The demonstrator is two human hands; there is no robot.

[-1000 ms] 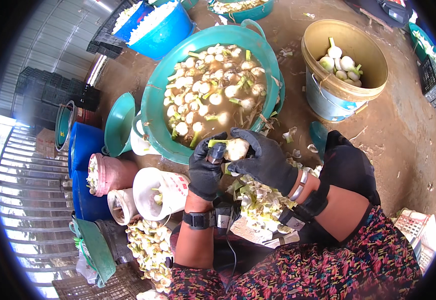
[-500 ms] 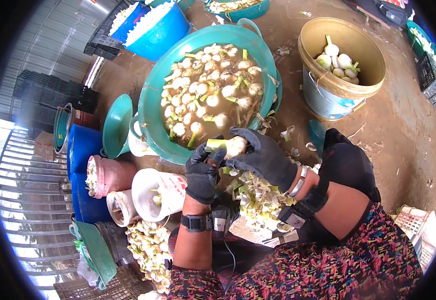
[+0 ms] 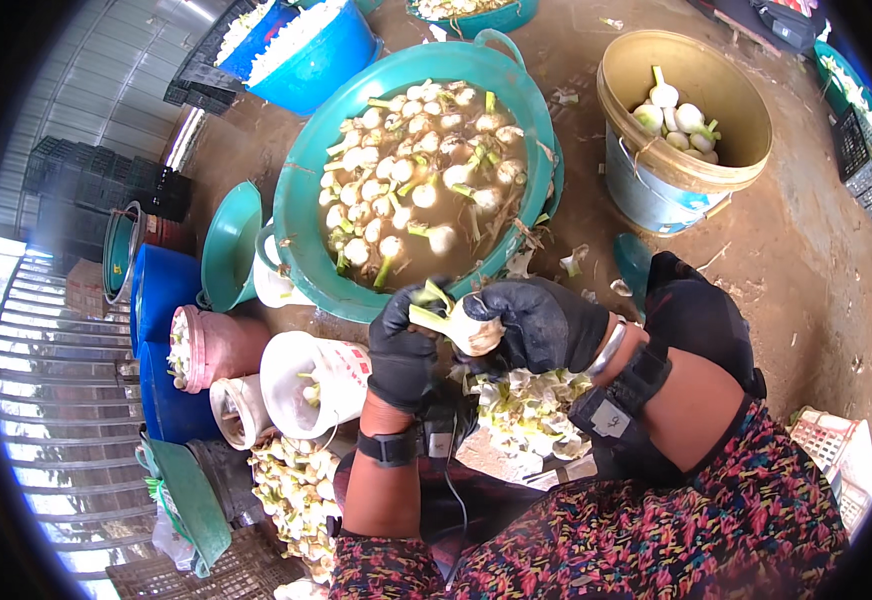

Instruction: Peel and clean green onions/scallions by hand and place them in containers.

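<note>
My right hand (image 3: 546,325), in a black glove, is wrapped round a white garlic bulb (image 3: 476,328) with roots and dirt on its side. The bulb's pale green stem points left toward my left hand (image 3: 401,345), also gloved. The left fingers are closed on a strip of green garlic skin (image 3: 434,293) lifting away from the stem. Just beyond both hands stands a big green tub (image 3: 301,200) of murky water, with many unpeeled garlic bulbs (image 3: 396,180) in it. Peeled bulbs (image 3: 681,118) lie inside a tan-lined bucket (image 3: 644,185) at the far right.
Skins (image 3: 531,415) are heaped below my hands, and more garlic (image 3: 296,495) lies at lower left. A white bucket (image 3: 346,375), a pink bucket (image 3: 231,350) and a green basin (image 3: 236,245) stand on the left. A blue tub (image 3: 326,65) is at the back.
The bulb has turned in my right hand and come slightly lower, its roots now facing down. A strip of skin now stands off the stem at my left hand.
</note>
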